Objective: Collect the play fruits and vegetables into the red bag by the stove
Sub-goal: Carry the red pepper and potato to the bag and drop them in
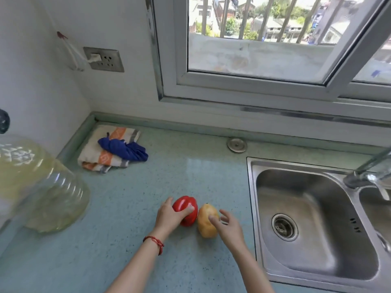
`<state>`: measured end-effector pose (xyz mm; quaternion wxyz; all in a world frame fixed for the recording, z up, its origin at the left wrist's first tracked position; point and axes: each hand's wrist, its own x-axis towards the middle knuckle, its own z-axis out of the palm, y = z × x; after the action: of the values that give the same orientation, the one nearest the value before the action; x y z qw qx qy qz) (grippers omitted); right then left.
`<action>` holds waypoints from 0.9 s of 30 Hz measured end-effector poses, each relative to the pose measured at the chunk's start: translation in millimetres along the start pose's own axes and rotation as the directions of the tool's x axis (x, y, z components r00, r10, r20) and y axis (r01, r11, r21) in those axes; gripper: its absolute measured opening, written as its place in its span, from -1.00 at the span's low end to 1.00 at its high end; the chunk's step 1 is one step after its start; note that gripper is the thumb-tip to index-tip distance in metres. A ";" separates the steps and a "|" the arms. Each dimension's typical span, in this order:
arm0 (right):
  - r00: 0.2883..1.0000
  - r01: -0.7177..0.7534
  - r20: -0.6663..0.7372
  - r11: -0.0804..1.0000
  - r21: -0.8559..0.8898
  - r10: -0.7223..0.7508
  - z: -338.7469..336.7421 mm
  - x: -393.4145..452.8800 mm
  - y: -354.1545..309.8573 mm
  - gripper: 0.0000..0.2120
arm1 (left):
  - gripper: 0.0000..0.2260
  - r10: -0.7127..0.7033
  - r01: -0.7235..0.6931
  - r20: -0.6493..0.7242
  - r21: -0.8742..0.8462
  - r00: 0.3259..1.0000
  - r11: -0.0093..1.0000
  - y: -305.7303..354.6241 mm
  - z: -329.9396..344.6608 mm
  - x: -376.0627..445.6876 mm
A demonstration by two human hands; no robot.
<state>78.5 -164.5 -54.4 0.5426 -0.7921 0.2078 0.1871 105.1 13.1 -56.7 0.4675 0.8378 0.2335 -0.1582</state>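
Note:
A red toy bell pepper [186, 210] lies on the blue-green counter [131, 208], and my left hand [170, 215] is wrapped around it, thumb over its right side. Right beside it, touching, lies a yellow-brown toy pear [206, 220]. My right hand [227, 226] rests on the pear's right side with its thumb on top and its fingers spread apart. No red bag and no stove are in view.
A steel double sink [313, 220] with a tap [368, 174] fills the right. A large clear bottle of yellowish liquid [36, 187] stands at the left. A striped towel with a blue cloth [114, 150] lies in the back corner. The window is behind.

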 end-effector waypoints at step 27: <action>0.985 0.171 -0.005 0.985 -0.036 -0.172 20.8 -8.3 -17.6 -0.44 | -0.69 -0.011 -0.039 -0.087 -0.553 0.996 0.832 -54.8 -40.5 -27.2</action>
<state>79.4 -138.3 -43.5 0.5420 -0.8171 0.1376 0.1401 54.6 66.0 -61.7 0.6805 0.6745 0.2829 -0.0440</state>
